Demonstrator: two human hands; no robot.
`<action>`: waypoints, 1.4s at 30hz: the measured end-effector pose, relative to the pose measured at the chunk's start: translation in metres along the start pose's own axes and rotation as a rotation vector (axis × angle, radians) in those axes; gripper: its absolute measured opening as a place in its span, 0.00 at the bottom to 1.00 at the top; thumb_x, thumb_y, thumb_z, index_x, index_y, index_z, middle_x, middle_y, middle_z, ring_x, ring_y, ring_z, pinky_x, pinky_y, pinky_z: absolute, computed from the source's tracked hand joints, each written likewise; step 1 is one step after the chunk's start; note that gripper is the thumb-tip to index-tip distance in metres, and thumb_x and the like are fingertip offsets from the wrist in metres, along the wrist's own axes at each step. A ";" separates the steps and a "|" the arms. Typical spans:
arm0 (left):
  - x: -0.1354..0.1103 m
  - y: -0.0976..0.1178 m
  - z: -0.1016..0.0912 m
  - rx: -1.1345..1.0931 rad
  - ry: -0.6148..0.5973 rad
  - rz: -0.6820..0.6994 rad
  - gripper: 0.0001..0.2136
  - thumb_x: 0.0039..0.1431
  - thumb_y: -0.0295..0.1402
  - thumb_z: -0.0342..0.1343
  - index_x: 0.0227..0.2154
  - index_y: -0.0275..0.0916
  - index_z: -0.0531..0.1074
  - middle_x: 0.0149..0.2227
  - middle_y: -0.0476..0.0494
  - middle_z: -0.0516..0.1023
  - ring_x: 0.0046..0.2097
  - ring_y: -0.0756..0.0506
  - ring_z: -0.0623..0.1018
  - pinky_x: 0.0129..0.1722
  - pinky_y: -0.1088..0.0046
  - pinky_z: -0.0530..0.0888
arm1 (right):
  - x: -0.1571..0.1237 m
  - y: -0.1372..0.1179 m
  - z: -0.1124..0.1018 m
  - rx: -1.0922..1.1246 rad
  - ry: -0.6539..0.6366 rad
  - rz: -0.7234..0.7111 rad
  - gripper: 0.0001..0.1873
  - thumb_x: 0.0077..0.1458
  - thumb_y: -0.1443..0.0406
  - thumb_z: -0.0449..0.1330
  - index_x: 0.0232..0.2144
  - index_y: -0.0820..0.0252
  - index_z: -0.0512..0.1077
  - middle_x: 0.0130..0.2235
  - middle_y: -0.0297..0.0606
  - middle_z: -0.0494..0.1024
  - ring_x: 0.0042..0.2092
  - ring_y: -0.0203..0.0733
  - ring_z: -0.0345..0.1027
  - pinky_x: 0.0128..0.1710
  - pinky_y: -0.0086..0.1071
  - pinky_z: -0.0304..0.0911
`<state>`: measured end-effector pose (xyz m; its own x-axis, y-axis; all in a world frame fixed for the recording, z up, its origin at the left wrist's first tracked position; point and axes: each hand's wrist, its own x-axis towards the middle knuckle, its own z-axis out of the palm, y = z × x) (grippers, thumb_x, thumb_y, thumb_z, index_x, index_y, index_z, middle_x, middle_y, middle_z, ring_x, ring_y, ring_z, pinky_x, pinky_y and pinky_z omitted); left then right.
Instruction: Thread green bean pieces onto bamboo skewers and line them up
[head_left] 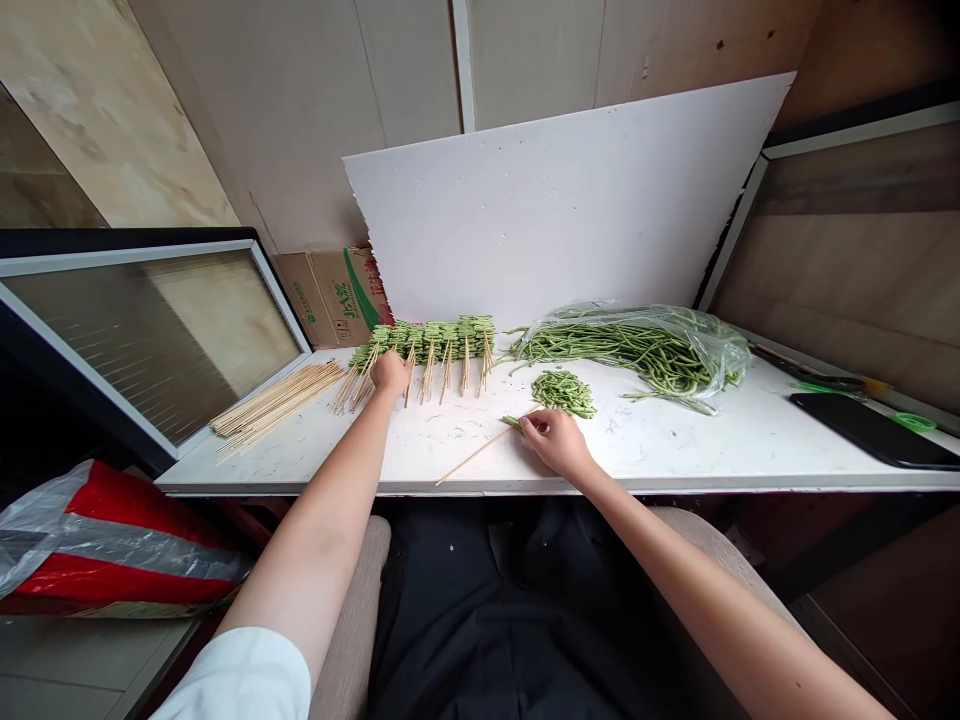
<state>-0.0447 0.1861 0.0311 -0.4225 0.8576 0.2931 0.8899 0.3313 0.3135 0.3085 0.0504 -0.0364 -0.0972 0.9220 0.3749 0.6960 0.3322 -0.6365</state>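
Bean pieces (511, 422) sit pinched in the right hand (556, 443), by a slim skewer (469, 462) near the counter (660, 450) edge; likely light, firm, snappable, best held mid-length. Farther left, the left hand (392, 372) is at filled skewers (442, 342), its grip unclear.

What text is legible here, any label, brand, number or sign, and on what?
"北大荒", as best I can read it: green characters on the cardboard box.
Red characters, same box: too blurred to read surely.
Small green print, box's left face: too small.
No other legible text.
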 end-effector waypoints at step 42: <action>0.011 0.006 -0.001 0.120 0.023 0.053 0.11 0.68 0.39 0.57 0.40 0.37 0.81 0.44 0.29 0.84 0.49 0.33 0.83 0.46 0.59 0.75 | -0.001 0.000 0.001 -0.051 0.019 -0.041 0.17 0.67 0.57 0.58 0.36 0.57 0.84 0.37 0.43 0.86 0.44 0.49 0.73 0.39 0.36 0.59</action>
<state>-0.0440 0.1969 0.0367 -0.3769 0.8665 0.3273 0.9247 0.3315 0.1873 0.3074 0.0502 -0.0376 -0.1135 0.9035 0.4133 0.7269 0.3591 -0.5853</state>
